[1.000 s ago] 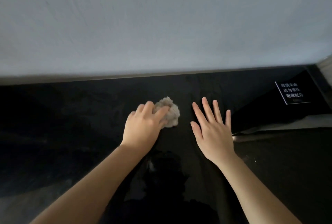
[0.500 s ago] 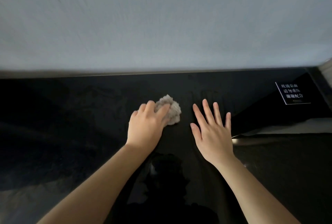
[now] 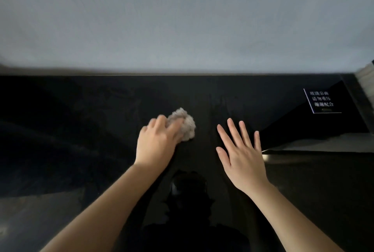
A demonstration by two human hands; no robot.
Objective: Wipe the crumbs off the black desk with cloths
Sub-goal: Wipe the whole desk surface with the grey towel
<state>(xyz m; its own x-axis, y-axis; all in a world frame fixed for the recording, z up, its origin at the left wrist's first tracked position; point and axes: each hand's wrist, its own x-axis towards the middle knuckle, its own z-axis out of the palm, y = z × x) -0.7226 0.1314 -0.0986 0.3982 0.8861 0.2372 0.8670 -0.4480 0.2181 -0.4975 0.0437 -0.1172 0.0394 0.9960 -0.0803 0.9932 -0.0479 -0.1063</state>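
Smooth, glossy black desk [image 3: 81, 130], mirror-like, with faint smeared streaks near its middle. Slightly left of centre, a crumpled, nubbly grey-beige cloth [image 3: 187, 128], bunched into a soft lump and lying on the desk. At 7 o'clock from it, the left hand [image 3: 156, 143], fingers curled over the cloth, gripping and pressing it down; outlines blurred. At 3 o'clock from the cloth and apart from it, the right hand [image 3: 240, 150], palm down, fingers straight and spread, holding nothing; whether touching the surface, unclear. Far off at 2 o'clock, a small black rectangular sign [image 3: 321, 101] with white characters and a thin white border. Beyond, at 12 o'clock, a plain matte pale grey wall [image 3: 182, 19].
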